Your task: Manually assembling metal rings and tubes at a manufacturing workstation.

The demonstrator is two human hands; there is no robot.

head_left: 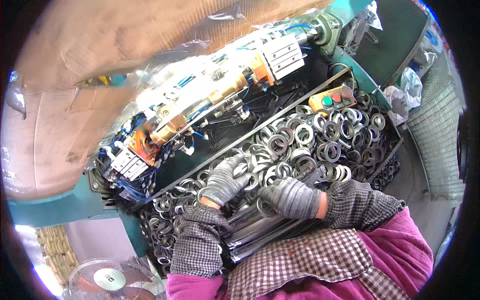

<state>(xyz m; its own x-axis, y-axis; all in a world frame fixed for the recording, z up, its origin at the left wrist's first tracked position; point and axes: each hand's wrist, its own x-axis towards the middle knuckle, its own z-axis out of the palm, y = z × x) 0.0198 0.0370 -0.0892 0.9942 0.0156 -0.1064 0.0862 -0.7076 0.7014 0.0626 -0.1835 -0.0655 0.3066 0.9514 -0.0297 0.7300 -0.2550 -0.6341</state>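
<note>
My left hand (225,184), in a grey knit glove, reaches into a heap of metal rings (303,135). Its thumb and fingers curve around a metal ring (241,170) at the near side of the heap. To its right, my gloved right hand (294,197) is closed, with its fingertips pointing left. A metal ring (265,207) shows at the underside of those fingers, partly hidden by them. Below both hands, shiny long metal bars or a ridged metal surface (265,232) slope in front of my checked apron (305,255).
Beyond the ring bin's metal edge (265,124) stands a machine (200,105) with air cylinders and blue hoses. A yellow button box (332,100) sits on the rings at the back right. A fan (110,279) stands at lower left; wire mesh (440,145) curves at right.
</note>
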